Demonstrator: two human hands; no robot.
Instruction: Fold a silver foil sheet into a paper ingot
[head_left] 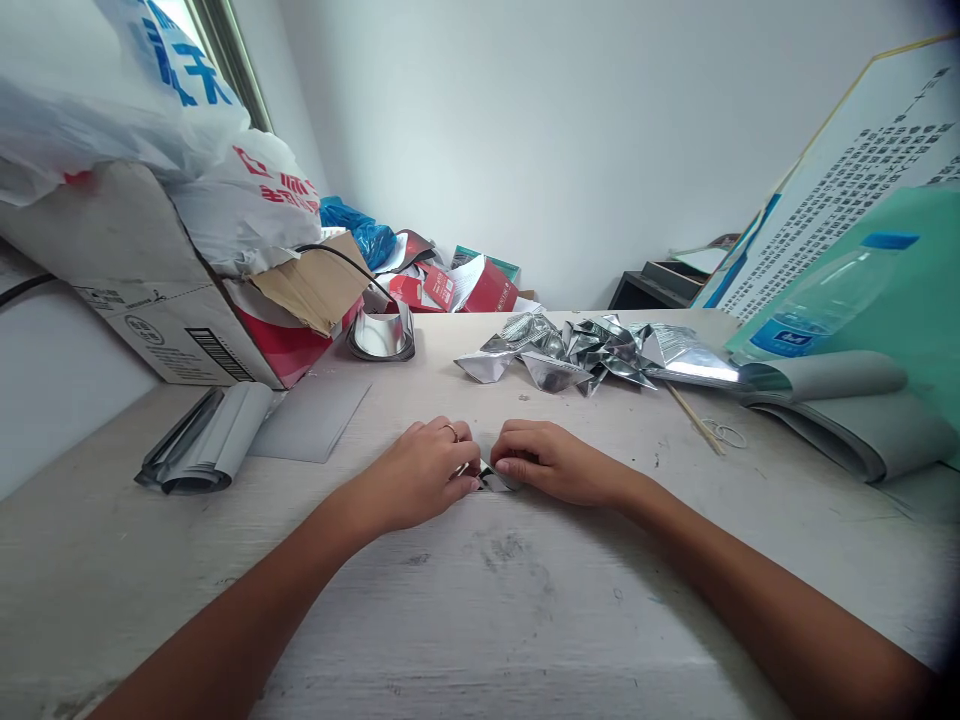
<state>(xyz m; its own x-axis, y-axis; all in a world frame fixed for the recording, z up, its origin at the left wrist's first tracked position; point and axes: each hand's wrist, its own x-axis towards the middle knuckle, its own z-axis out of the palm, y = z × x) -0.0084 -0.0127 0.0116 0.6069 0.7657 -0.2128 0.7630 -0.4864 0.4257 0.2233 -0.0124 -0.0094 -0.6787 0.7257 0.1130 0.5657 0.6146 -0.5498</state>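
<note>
Both of my hands rest on the pale table (487, 600), fingertips meeting at its middle. My left hand (424, 470), with a ring on one finger, is curled shut on one side of a small silver foil piece (491, 478). My right hand (551, 462) pinches the other side of the same piece. Most of the foil is hidden under my fingers. Behind my hands lies a heap of folded silver foil shapes (585, 352).
A stack of silver sheets (206, 445) and one flat sheet (311, 420) lie at the left. A cardboard box (150, 290) with plastic bags stands behind them. At right are curled grey sheets (847, 410), a plastic bottle (825, 300), a stick (694, 418) and a rubber band (726, 433).
</note>
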